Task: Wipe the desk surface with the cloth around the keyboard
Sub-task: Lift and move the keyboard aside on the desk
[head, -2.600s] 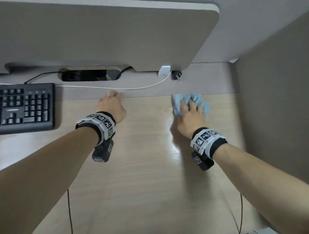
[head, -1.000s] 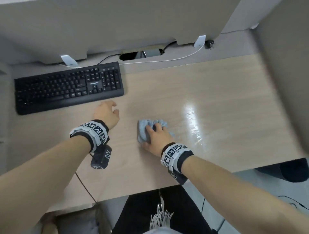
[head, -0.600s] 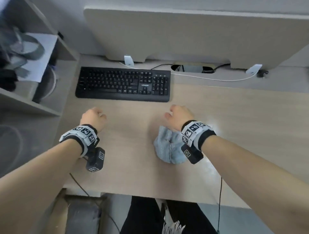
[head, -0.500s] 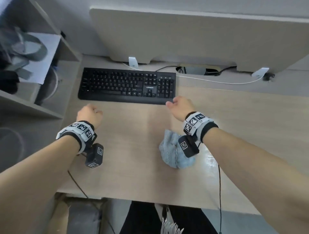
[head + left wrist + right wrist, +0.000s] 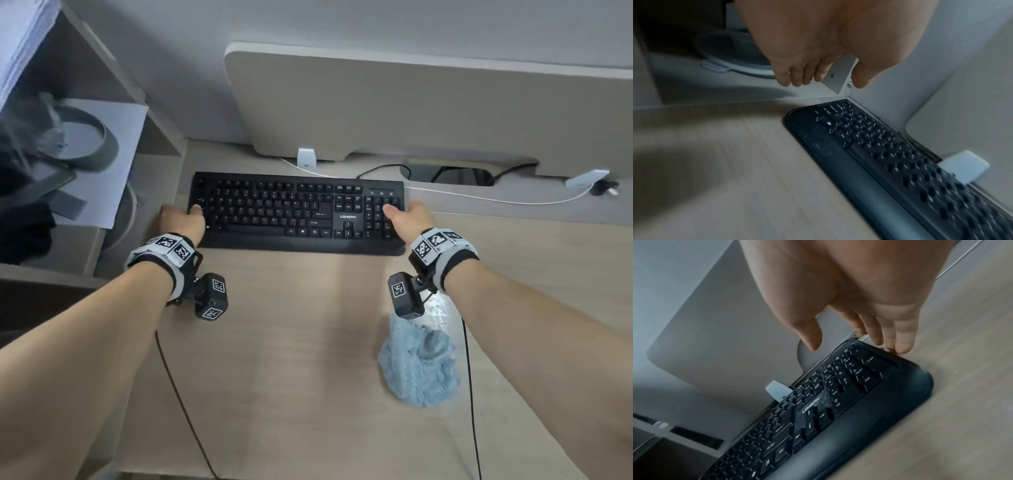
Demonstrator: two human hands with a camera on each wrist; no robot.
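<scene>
With both hands [image 5: 183,219] [image 5: 409,216] loose at the LONSAN keyboard's [image 5: 298,212] ends, I fear its cable [image 5: 380,168] snagging while the cloth [image 5: 419,366] lies unheld.

Cloth [image 5: 419,366] on desk [image 5: 291,342], before keyboard [image 5: 298,212]

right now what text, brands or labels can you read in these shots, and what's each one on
"LONSAN": brand name on the black keyboard, printed above its arrow keys; it also reads in the right wrist view.
"Pg Dn": on a number-pad key in the right wrist view.
All other key legends: too small or blurred to read.
Wristband squares: black-and-white coded patterns, no words.
Blue cloth, desk: no text.
</scene>
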